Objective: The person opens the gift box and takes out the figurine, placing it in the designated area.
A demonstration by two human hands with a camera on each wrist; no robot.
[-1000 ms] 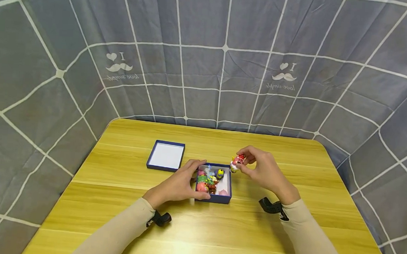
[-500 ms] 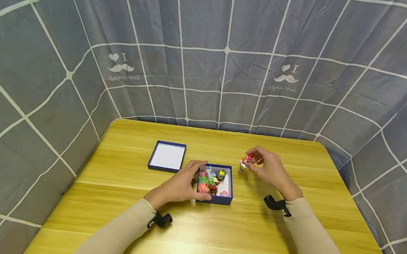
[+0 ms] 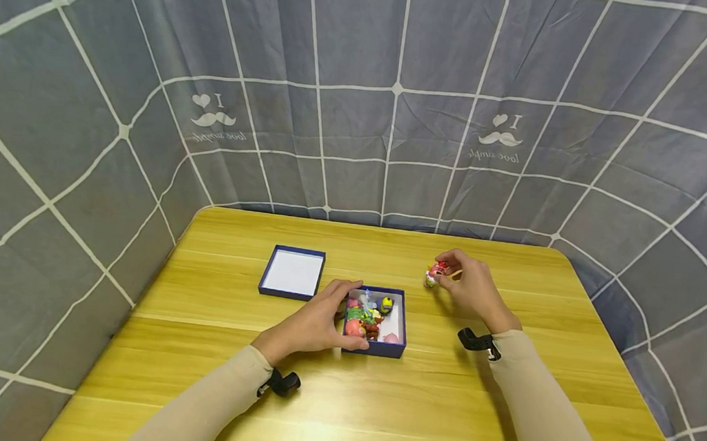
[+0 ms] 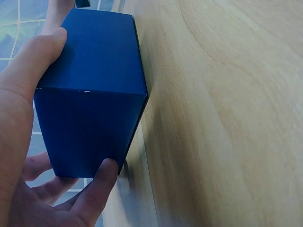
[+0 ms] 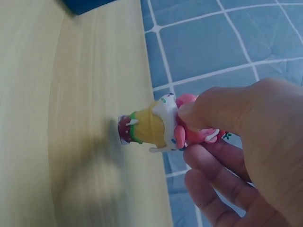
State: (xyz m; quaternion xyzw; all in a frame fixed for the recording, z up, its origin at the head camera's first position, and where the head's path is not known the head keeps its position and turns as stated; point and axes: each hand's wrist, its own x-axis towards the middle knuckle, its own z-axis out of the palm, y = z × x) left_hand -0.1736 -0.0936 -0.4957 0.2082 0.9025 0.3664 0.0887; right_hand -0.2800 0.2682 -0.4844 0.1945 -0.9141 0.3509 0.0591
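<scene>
Head view: the right hand pinches a toy figurine, farther right of the open blue box than a second ago — so I'd call it properly out. The left hand grips the box's left end.

Left wrist: matte, crisp-cornered box walls.

Right wrist: smooth, tapered yellow body, drippy white top — can't tell if it touches the bench.

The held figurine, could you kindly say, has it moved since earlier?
Yes: in the head view, the held figurine has moved to the right, farther from the box, and slightly forward.
</scene>
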